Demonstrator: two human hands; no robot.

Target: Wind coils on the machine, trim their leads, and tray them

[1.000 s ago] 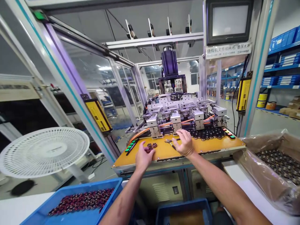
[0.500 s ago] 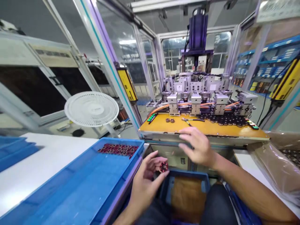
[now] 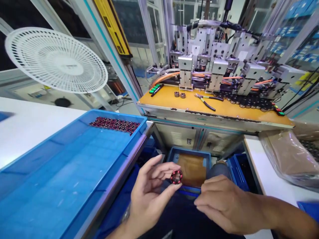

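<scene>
My left hand (image 3: 149, 194) pinches a small round wound coil ring (image 3: 176, 177), red and black, between thumb and fingertips over my lap. My right hand (image 3: 221, 204) hovers just right of it, palm down, fingers curled loosely together with nothing seen in them. Two more coil rings (image 3: 179, 95) lie on the yellow machine table (image 3: 224, 111) beside pliers (image 3: 205, 100). A large blue tray (image 3: 74, 172) at my left holds several red coils (image 3: 114, 124) at its far end.
A winding machine (image 3: 219, 66) with grey clamps stands behind the yellow table, a row of dark cores (image 3: 249, 103) along its front. A white fan (image 3: 56, 61) stands at left. A small blue bin (image 3: 190, 166) sits below; a plastic-lined box (image 3: 291, 156) is at right.
The view has tilted down. My left hand has brought one coil ring from the yellow table to my lap. My right hand has drawn back from the table and come down beside it.
</scene>
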